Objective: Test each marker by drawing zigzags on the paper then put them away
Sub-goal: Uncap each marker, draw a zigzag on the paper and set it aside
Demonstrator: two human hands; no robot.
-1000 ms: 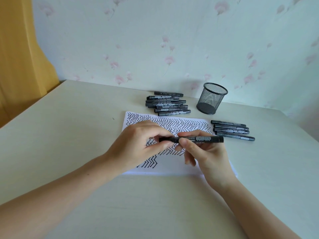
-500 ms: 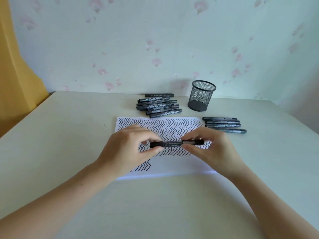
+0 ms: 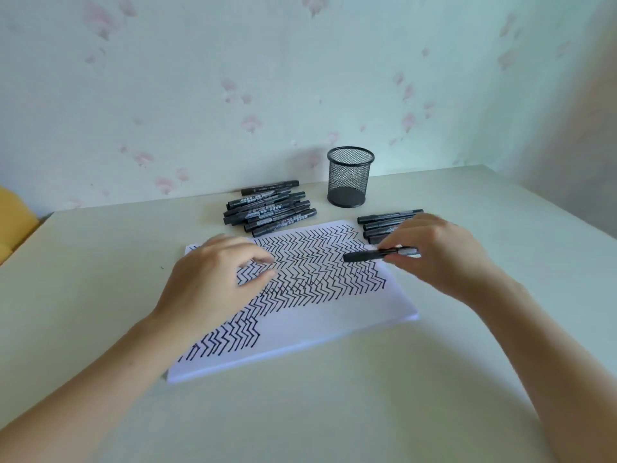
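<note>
A white sheet of paper covered with rows of black zigzags lies in the middle of the table. My right hand holds a capped black marker level above the paper's right side. My left hand hovers over the paper's left part, fingers apart and holding nothing. A pile of several black markers lies behind the paper. A smaller row of markers lies at the right, partly hidden by my right hand. A black mesh pen cup stands upright at the back.
The pale table ends at a wall with pink flower wallpaper behind the cup. A yellow object shows past the table's left edge.
My left hand has let go of the marker and drawn left. My right hand has carried the marker to the right, toward the smaller row. The camera view has tilted.
</note>
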